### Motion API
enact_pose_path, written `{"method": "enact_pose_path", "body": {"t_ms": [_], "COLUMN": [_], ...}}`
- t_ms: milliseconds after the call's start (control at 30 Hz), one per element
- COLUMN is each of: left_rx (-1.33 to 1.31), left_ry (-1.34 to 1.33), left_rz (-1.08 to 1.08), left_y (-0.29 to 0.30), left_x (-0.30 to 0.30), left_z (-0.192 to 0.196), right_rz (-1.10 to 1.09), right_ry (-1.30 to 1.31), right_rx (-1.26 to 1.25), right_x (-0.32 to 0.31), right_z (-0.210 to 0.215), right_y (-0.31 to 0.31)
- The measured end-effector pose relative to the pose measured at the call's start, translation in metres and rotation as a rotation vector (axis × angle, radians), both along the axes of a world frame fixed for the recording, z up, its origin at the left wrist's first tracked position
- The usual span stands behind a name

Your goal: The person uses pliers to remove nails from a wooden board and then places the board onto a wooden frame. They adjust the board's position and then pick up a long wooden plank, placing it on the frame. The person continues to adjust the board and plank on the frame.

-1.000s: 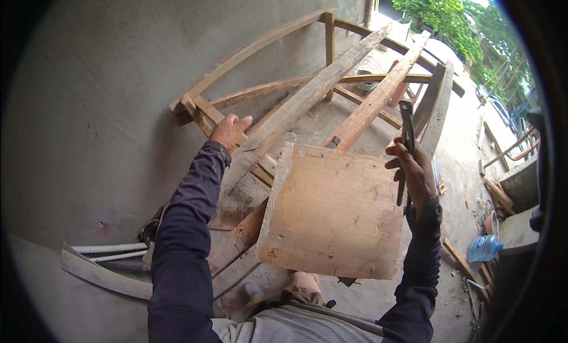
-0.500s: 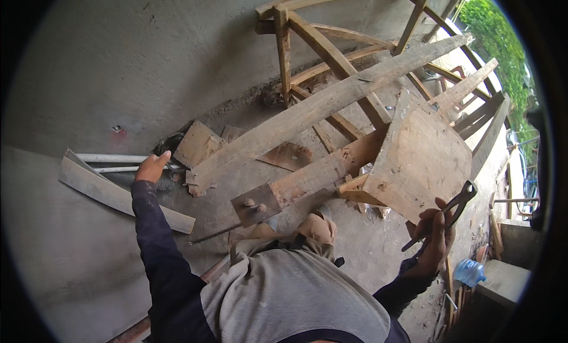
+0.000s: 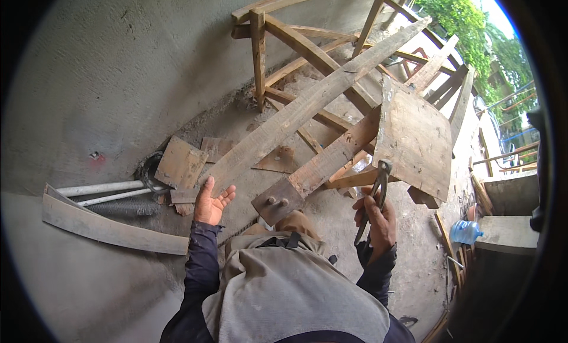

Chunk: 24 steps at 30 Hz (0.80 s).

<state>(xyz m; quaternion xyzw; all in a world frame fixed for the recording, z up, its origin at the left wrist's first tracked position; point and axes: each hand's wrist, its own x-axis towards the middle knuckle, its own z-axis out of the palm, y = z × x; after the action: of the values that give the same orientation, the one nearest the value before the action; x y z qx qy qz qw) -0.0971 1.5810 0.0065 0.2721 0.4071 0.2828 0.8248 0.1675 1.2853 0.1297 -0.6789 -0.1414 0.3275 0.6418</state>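
Dark metal pincers gripped in right hand, fingers clenched round handles, head up, just below weathered square plywood board. Left hand empty, palm up, fingers spread, at lower end of long grey timber plank. Short bolted wooden beam between hands.

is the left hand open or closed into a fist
Open. The left hand shows its palm with fingers spread, holding nothing, at the near end of the long plank.
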Motion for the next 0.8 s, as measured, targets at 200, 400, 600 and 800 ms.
{"method": "enact_pose_path", "body": {"t_ms": [200, 400, 600, 800], "left_rx": [0.005, -0.043, -0.103, -0.457], "left_ry": [-0.031, 0.126, -0.021, -0.373], "left_rz": [-0.062, -0.063, -0.436, -0.901], "left_y": [0.008, 0.02, 0.049, 0.133], "left_x": [0.047, 0.09, 0.061, 0.062], "left_z": [0.002, 0.0, -0.007, -0.031], "right_rz": [-0.038, -0.151, -0.28, -0.64], "right_ry": [0.006, 0.059, 0.059, -0.001], "right_rx": [-0.044, 0.004, -0.029, -0.06], "right_x": [0.02, 0.017, -0.018, -0.089], "right_z": [-0.024, -0.025, -0.041, -0.059], "right_y": [0.004, 0.014, 0.029, 0.054]}}
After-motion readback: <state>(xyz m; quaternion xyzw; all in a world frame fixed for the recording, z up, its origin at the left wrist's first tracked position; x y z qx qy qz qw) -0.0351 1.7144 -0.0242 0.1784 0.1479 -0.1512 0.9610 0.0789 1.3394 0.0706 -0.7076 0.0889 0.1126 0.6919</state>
